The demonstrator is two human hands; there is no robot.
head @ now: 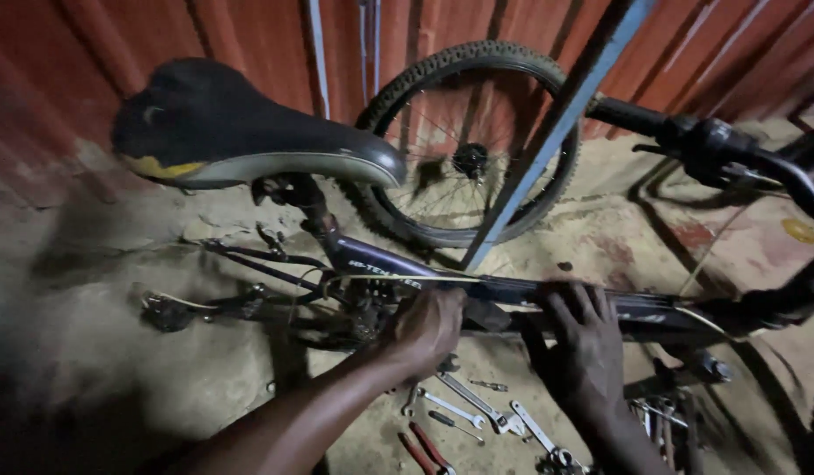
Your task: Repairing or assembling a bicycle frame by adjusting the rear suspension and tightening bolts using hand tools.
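A: Where do the hands sit?

B: The left hand is closed around the dark steel bicycle frame, at its top tube; the right hand lies just beside it, fingers hooked over the same tube.

A: How would it handle?

B: Probably heavy, rigid, not fragile; the tube gives the firmest hold.

A: Surroundings?

B: Below the grip, metal spanners lie on the dusty concrete floor. Above it are a black saddle, a spoked wheel and a red corrugated wall.
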